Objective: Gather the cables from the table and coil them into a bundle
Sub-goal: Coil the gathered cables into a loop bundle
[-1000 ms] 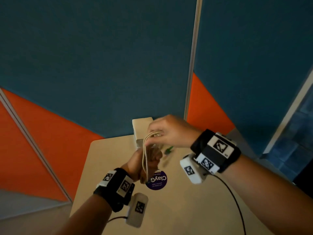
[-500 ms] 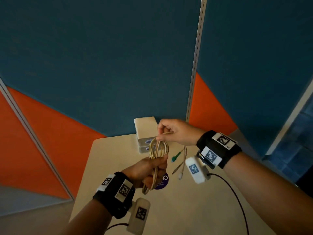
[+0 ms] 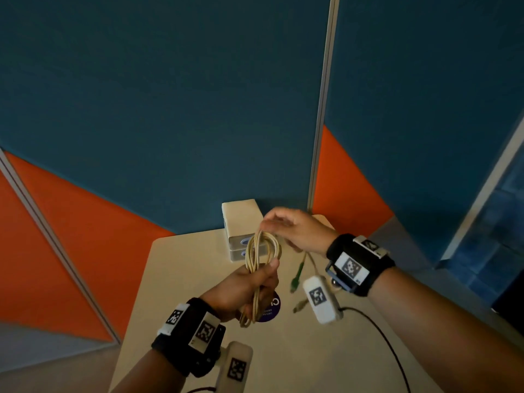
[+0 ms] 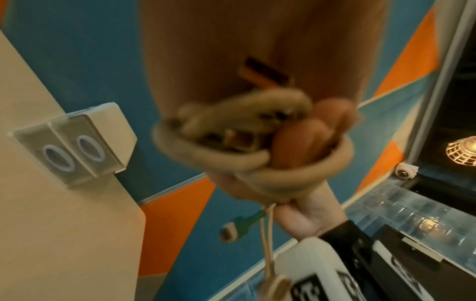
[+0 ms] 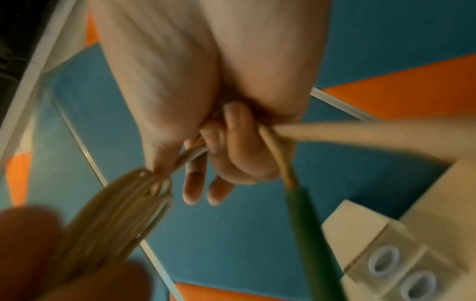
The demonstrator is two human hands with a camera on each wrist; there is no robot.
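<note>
**A:** While your left hand (image 3: pixel 246 285) clamps the waist of the beige, rubbery cable coil (image 3: pixel 262 251), why do you hold it upright above the pale tabletop (image 3: pixel 181 268) rather than laying it down?

**B:** You hold it in the air, I'd judge, so the loops hang free and stack side by side. Your fingers are curled right round the strands, thumb pressed across the front, so nothing slips; the wrist view shows turns wrapped about your fingertips (image 4: pixel 298 140).

**A:** And your right hand (image 3: pixel 295 231)?

**B:** It sits just beside the top of the coil, pinching the loose tail of the cable between thumb and curled fingers (image 5: pixel 231 142), two fingers spread clear. You keep the tail fed from above, probably so the next turn drops onto the loops already made.

**A:** What hangs below it?

**B:** The short ends: a green-sleeved plug (image 3: pixel 296 277) and a beige connector (image 3: pixel 300 304), dangling over the table, touching nothing.

**A:** So how far along are you?

**B:** Nearly done, in my view: only that tail remains. Mind the stacked cream plastic boxes (image 3: pixel 241 225) behind the coil, near enough for a swinging plug to knock.
</note>
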